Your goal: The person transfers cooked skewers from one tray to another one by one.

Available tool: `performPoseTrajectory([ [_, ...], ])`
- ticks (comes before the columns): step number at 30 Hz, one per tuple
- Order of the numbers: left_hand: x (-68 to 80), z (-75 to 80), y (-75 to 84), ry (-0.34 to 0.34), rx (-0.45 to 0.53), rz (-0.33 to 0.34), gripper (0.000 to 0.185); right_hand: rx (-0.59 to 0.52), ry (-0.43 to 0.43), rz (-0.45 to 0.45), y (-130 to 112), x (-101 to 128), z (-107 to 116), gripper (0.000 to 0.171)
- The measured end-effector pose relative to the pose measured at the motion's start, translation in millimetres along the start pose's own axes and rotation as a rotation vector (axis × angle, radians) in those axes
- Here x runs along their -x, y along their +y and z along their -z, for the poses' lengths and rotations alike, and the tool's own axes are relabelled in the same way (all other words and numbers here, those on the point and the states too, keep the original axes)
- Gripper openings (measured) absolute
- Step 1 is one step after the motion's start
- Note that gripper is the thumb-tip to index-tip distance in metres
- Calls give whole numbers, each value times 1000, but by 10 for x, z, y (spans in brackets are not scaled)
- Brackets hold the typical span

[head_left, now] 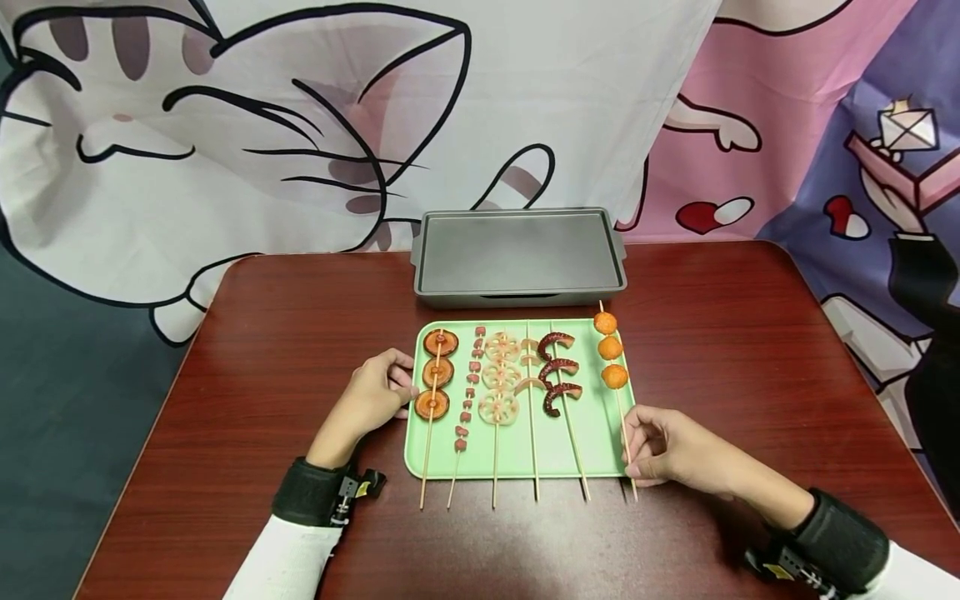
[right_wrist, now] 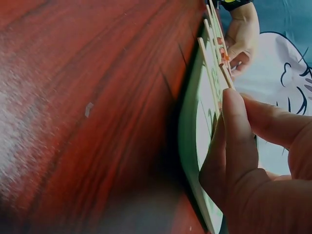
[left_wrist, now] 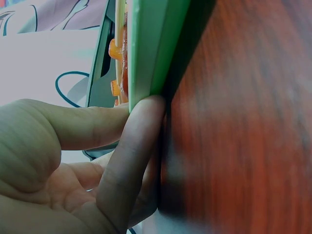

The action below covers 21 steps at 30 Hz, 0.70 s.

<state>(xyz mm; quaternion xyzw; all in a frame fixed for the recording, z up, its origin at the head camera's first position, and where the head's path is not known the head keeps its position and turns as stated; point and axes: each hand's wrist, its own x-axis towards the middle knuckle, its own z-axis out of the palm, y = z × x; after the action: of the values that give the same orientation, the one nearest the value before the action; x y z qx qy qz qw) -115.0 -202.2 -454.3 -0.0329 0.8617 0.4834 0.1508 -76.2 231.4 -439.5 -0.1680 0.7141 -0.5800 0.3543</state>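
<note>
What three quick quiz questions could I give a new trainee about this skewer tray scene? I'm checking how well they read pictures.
1. True or false: the grey baking pan behind the green tray holds skewers.
2. How many skewers lie on the green tray?
3. Which skewer does the right hand pinch? A) the lotus root skewer B) the orange ball skewer C) the sausage slice skewer

Key
1. False: its inside shows no skewers.
2. Six.
3. B; its fingers pinch the stick at the tray's right edge, while the left hand grips the tray's left rim.
</note>
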Motion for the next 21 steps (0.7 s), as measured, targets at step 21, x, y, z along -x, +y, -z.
performPoseTrajectory([
  [21, 9, -9, -7, 6, -2, -1, 34, -47, 5, -126, 6, 12, -41, 34],
])
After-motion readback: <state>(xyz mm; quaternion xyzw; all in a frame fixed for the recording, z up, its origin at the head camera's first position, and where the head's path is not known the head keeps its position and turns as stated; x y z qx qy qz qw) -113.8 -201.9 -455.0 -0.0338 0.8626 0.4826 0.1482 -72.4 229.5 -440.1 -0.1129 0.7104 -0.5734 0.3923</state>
